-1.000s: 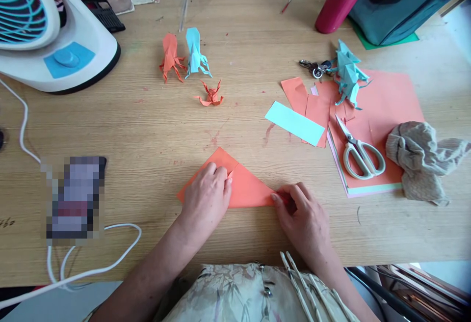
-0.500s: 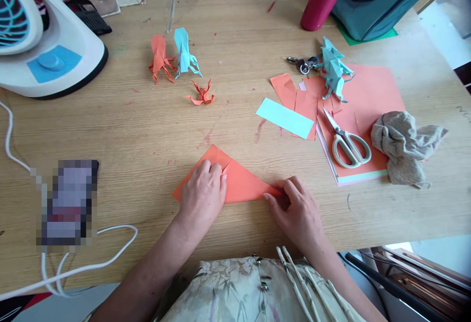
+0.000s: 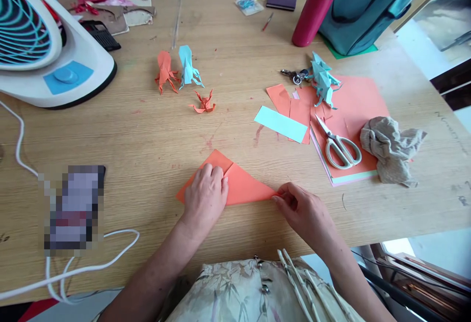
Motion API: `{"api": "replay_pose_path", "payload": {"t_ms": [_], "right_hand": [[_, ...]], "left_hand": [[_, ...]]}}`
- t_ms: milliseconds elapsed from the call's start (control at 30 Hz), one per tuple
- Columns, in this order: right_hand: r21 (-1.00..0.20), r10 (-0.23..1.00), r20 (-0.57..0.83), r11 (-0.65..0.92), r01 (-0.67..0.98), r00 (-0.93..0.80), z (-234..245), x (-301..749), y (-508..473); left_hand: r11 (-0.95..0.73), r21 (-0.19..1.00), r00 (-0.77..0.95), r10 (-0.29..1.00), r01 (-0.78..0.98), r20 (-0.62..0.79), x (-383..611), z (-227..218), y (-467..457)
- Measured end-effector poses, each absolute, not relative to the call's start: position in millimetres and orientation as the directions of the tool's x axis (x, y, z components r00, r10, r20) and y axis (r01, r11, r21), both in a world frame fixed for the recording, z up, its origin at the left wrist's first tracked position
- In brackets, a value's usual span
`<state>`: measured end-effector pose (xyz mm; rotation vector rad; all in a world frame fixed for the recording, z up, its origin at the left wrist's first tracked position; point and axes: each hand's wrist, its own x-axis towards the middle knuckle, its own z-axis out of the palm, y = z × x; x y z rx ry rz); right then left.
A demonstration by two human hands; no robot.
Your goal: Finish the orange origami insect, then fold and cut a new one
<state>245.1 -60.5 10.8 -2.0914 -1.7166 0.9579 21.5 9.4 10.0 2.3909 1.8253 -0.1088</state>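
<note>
A folded sheet of orange paper [image 3: 245, 184] lies on the table in front of me, a triangle with a crease near its top. My left hand [image 3: 206, 192] rests on its left half, fingers curled and pressed down on the paper, hiding part of it. At the right tip, my right hand [image 3: 300, 206] pinches the paper's pointed corner between thumb and fingers. Beyond the sheet stand an orange folded-paper octopus-like figure [image 3: 165, 70], a light blue one [image 3: 188, 67] and a small orange figure [image 3: 203, 102].
On the right, scissors [image 3: 340, 147] lie on stacked coloured paper [image 3: 362, 96] beside a crumpled cloth [image 3: 392, 147]. A blue paper figure [image 3: 324, 81], keys [image 3: 294, 75], a pink bottle [image 3: 316, 10] and a teal bag [image 3: 364, 10] sit farther back. At left are a fan [image 3: 69, 74] and a phone [image 3: 75, 209].
My right hand has moved slightly right and stays closed on the paper's tip. My left hand keeps its place on the sheet. The camera view has shifted, showing more of the table's far side.
</note>
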Motion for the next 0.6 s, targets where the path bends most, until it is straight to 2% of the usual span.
{"api": "replay_pose_path", "payload": {"t_ms": [100, 333, 600], "right_hand": [[-0.638, 0.928, -0.363, -0.312, 0.704, 0.082, 12.3, 246.2, -60.9], [-0.817, 0.933, -0.359, -0.322, 0.478, 0.014, 1.9, 248.4, -56.3], [-0.869, 0.883, -0.467, -0.449, 0.209, -0.043, 5.0, 248.3, -44.8]], "left_hand": [[-0.263, 0.051, 0.268, 0.955, 0.963, -0.125, 21.3, 10.5, 8.5], [-0.275, 0.089, 0.282, 0.955, 0.957, -0.085, 18.1, 11.0, 8.5], [-0.264, 0.148, 0.274, 0.960, 0.953, -0.051, 13.2, 6.9, 9.5]]}}
